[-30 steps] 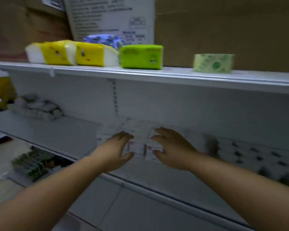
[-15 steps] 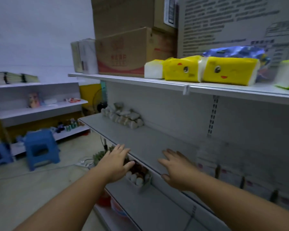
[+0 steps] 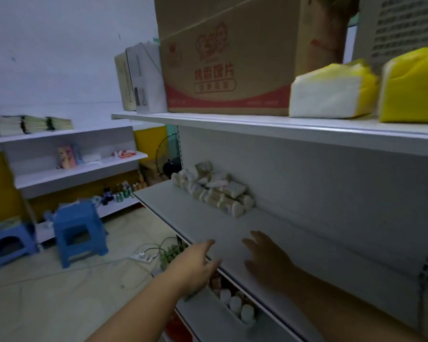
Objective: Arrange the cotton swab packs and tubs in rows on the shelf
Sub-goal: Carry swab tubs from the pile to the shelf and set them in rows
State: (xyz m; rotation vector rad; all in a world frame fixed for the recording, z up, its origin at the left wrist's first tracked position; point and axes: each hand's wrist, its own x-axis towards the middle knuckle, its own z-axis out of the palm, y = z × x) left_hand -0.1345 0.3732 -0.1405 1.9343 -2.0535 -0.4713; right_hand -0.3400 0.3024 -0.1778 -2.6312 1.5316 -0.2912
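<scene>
A heap of soft, crinkly cotton swab packs [image 3: 215, 191] lies far left on the smooth grey metal shelf [image 3: 183, 215], well apart from both hands. The left hand [image 3: 195, 265] and right hand [image 3: 267, 262] are empty, fingers loosely straight, hovering over the near edge. Overhead sit a cardboard box [image 3: 227, 58] and yellow tissue packs [image 3: 331, 92]; since half a second ago the hands seem to have reached nearer the heap, though blur clouds this.

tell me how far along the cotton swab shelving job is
Done: no tidy row shows in this view. In hand: nothing; the left hand and right hand hover open over the near part of the grey metal shelf. Left: the heap of pale wrapped packs at the shelf's far end lies jumbled and needs lining up.
</scene>
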